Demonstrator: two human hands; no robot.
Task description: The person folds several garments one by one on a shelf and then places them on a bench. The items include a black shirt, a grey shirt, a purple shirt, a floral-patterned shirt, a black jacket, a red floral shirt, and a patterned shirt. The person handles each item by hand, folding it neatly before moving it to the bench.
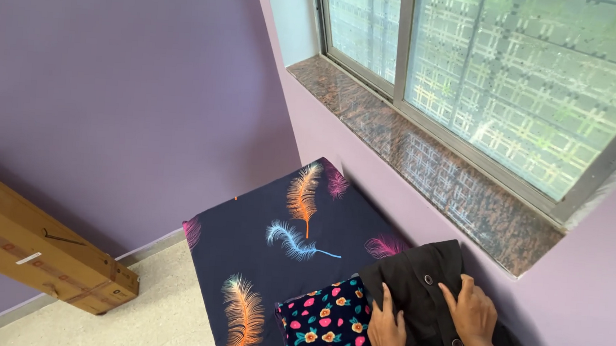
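Observation:
A black garment with round snap buttons lies folded on a bed covered by a dark navy sheet with feather prints. My left hand rests flat on the garment's left edge, fingers spread. My right hand presses flat on its right side, near a button. A dark floral cloth with pink and orange flowers lies partly under the black garment, just left of my left hand.
A granite window sill runs along the purple wall right of the bed, under a frosted patterned window. A long cardboard box leans against the left wall above the light floor.

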